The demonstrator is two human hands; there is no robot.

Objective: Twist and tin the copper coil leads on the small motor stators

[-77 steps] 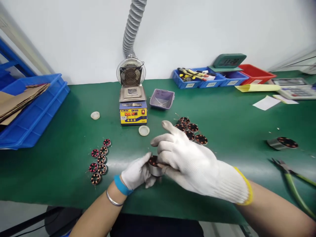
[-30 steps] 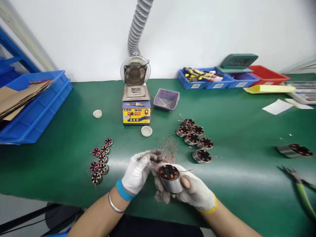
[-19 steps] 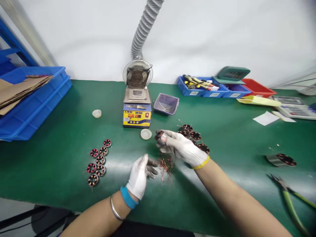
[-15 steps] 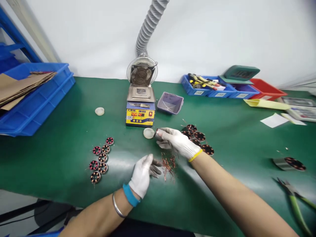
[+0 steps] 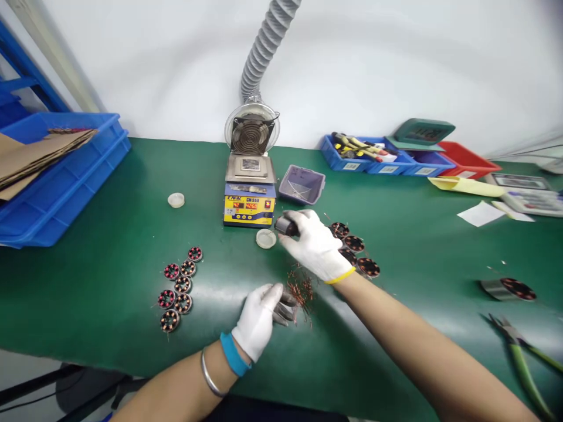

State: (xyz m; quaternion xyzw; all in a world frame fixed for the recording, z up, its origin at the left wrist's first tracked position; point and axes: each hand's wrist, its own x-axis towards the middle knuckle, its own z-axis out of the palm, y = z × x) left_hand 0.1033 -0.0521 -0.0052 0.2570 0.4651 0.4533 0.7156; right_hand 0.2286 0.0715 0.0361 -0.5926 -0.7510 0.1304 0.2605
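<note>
My right hand [image 5: 312, 243], in a white glove with a yellow cuff, is closed around a motor stator [image 5: 285, 225] with a silver metal shell. It holds the stator above the mat, just right of a small round dish [image 5: 265, 238]. My left hand [image 5: 261, 316], gloved with a blue cuff, rests low over the mat with fingers loosely curved and apart, and nothing visible in it. Its fingertips are beside a pile of copper wire scraps [image 5: 301, 293]. Several copper-wound stators [image 5: 368, 267] stand right of my right hand, partly hidden by it.
A yellow-and-blue solder pot unit [image 5: 249, 208] stands at the back, with a purple bin [image 5: 302, 184] beside it. Smaller wound stators [image 5: 183, 285] stand in rows at left. Green-handled pliers [image 5: 519, 351] and a larger stator [image 5: 508, 289] lie at right. A blue crate [image 5: 83, 181] is far left.
My right hand has turned palm-down over the stator, which is now lifted slightly and tilted differently. My left hand has moved slightly right and down, nearer the wire scraps.
</note>
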